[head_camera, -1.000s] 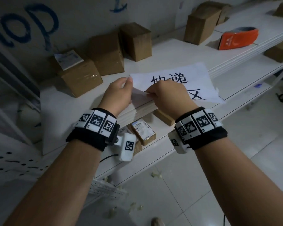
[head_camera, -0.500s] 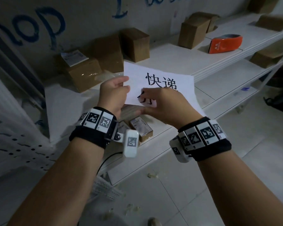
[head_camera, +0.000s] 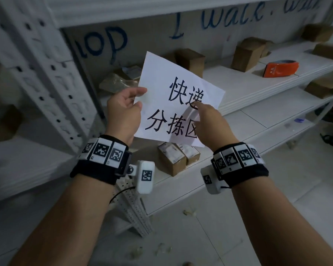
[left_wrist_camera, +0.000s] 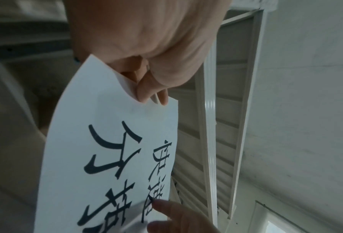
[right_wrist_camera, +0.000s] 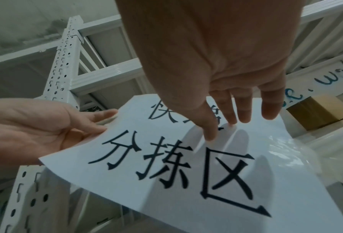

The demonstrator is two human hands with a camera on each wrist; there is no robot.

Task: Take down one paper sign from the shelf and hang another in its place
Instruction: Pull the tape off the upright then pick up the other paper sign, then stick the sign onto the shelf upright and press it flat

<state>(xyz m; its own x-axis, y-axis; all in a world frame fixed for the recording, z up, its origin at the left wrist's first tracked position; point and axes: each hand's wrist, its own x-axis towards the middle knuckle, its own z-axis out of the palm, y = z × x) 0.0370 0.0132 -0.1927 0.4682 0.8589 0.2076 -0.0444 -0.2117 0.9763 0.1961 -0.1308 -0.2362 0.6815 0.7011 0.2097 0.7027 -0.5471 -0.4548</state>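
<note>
White paper sign (head_camera: 173,104) held up between both hands.
Left hand (head_camera: 123,110) pinches its left edge; right hand (head_camera: 210,123), fingers straight and relaxed, hovers over its front.

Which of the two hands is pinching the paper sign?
The left hand: it pinches the left edge of the paper sign. The right hand has straight fingers over the sign's face.

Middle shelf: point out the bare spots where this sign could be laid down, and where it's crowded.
On the middle shelf, the widest bare patch lies between the brown box behind the paper sign and the orange tape dispenser. The front strip along that shelf's edge is bare too. Crowded: the back left corner, where packages sit behind the left hand.
</note>
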